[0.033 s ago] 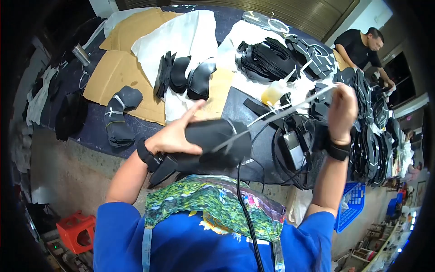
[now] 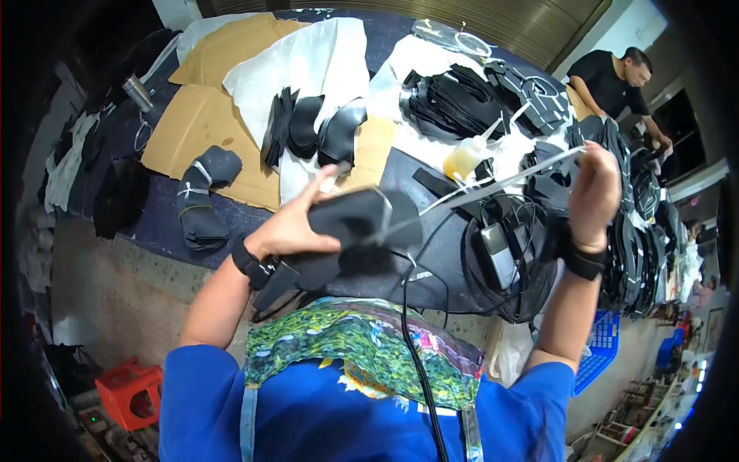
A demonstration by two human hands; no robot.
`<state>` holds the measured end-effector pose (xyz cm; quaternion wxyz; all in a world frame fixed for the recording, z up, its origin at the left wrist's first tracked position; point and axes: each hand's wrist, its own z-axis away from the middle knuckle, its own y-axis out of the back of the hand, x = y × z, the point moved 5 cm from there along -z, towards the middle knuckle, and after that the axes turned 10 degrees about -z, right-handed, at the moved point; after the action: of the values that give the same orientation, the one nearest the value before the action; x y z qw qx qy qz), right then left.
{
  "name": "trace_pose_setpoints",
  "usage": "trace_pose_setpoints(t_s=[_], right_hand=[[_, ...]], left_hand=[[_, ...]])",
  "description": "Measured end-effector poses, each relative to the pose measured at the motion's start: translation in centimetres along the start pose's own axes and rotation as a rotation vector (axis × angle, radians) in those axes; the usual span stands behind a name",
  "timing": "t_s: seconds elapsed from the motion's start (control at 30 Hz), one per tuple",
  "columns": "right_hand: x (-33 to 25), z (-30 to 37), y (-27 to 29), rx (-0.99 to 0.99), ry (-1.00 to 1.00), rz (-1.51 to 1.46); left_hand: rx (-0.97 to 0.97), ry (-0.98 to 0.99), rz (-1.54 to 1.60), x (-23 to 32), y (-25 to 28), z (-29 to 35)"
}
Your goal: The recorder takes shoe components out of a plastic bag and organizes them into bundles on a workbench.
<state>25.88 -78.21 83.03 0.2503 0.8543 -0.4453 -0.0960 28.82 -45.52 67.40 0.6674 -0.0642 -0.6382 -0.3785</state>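
Note:
A bundle of black, curved cut pieces (image 2: 350,219) is gripped by my left hand (image 2: 289,229), thumb on the near side and fingers on the far side. A narrow white strip (image 2: 512,179) crosses the bundle's right end and runs taut up to my right hand (image 2: 595,189). That hand is closed on the strip's far end, raised over the right part of the table. The bundle and the strip near it are blurred by motion. Below the bundle, a dark angular part (image 2: 275,286) shows near my left wrist; its kind is unclear.
Tied black bundle (image 2: 204,219) lies left; loose black pieces (image 2: 306,127) rest on white sheeting and cardboard (image 2: 185,138). A yellow-liquid bottle (image 2: 463,158) and a cabled silver device (image 2: 500,254) lie right. Stacked black bundles (image 2: 616,192) line the right edge; another person (image 2: 612,81) works beyond.
My right hand has shifted slightly right with the strip's end. The bundle has tilted and turned a little in my left hand.

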Motion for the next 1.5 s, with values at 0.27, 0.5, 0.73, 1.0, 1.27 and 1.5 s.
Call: trace_pose_setpoints(t_s=[0.27,0.5,0.73,1.0,1.27,1.5], right_hand=[[13.1,5.0,5.6,-0.123,-0.259,0.380],[31.4,15.1,15.4,-0.006,-0.820,0.607],[33.5,10.5,7.4,0.046,-0.761,-0.106],[17.6,14.8,-14.3,-1.077,-0.316,-0.101],[17.3,18.7,-18.1,-1.223,-0.308,0.178],[29.2,3.9,-2.2,0.082,-0.753,-0.586]], left_hand=[[0.285,-0.131,1.273,-7.6,3.6,3.3],[0.578,-0.071,0.597,-8.2,8.1,9.8],[0.620,-0.069,0.516,-7.7,5.3,9.9],[0.446,-0.045,0.453,-5.8,1.2,6.8],[0.335,0.027,0.458,-4.9,-1.5,6.1],[0.387,0.054,0.466,-6.3,-0.5,6.3]])
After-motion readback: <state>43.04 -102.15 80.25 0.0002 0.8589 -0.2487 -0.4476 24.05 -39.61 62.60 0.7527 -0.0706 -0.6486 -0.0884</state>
